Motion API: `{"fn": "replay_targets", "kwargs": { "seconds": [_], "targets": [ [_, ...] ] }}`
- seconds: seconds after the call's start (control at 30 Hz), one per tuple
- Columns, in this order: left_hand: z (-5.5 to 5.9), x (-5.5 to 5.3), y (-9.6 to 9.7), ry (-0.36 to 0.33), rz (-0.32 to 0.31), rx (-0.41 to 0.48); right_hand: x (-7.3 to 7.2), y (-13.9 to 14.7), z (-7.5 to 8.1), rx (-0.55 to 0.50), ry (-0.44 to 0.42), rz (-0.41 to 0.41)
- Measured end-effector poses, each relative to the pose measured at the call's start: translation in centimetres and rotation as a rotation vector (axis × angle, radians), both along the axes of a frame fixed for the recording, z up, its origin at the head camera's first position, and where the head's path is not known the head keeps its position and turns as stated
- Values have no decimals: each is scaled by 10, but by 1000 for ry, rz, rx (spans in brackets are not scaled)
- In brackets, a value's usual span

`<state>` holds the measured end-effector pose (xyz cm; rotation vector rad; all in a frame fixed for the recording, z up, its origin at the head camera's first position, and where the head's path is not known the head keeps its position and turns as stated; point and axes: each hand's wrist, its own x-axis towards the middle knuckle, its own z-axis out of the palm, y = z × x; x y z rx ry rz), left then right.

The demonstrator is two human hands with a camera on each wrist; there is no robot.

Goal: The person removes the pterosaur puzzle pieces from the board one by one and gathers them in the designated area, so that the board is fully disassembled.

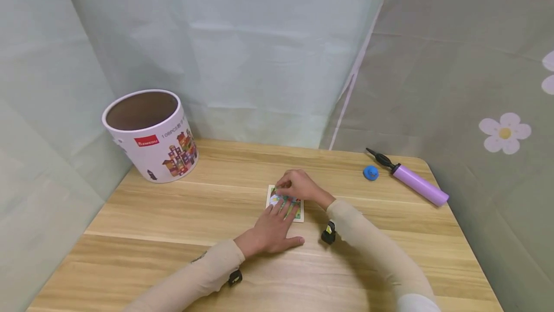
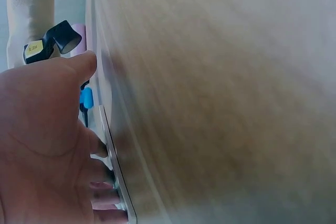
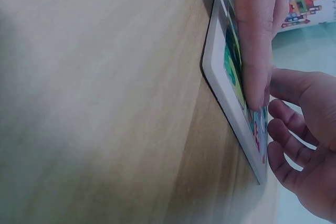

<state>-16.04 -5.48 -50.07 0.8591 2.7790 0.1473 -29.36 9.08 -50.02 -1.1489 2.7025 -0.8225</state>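
Observation:
A small flat board (image 1: 299,220) with a colourful picture and a pale border lies on the table. My left hand (image 1: 275,230) is spread over its near part, fingers straight on the picture and thumb out to the side above the wood. At the board's far left part, my right hand (image 1: 301,187) bends down with curled fingers, thumb and fingertips close together over the picture. What sits between those fingertips is hidden, so I cannot tell whether they pinch anything. In the right wrist view, left-hand fingers (image 3: 255,45) cover much of the picture beside the right hand (image 3: 320,124).
On the wooden table (image 1: 164,220), a large white printed bucket (image 1: 149,158) stands at the back left. A blue toy duck (image 1: 371,173) and a purple hand pump (image 1: 417,184) lie at the back right. Hanging cloth (image 1: 268,57) closes off the back and sides.

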Motion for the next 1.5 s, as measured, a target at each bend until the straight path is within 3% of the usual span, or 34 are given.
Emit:
{"fn": "replay_targets", "kwargs": {
  "seconds": [0.47, 0.8, 1.0, 1.5],
  "targets": [
    [-2, 2, -1, 13, -6, 2, 1, -7, -2, 33, -19, -47],
    [0, 0, 0, -9, 4, 39, -2, -6, -4, -26, -138, -74],
    [6, -2, 1, -3, 20, 58, -4, -8, -3, -17, -144, -83],
    [5, -3, 2, 5, 44, 46, -1, -9, 0, -53, -203, -79]
  ]
}}
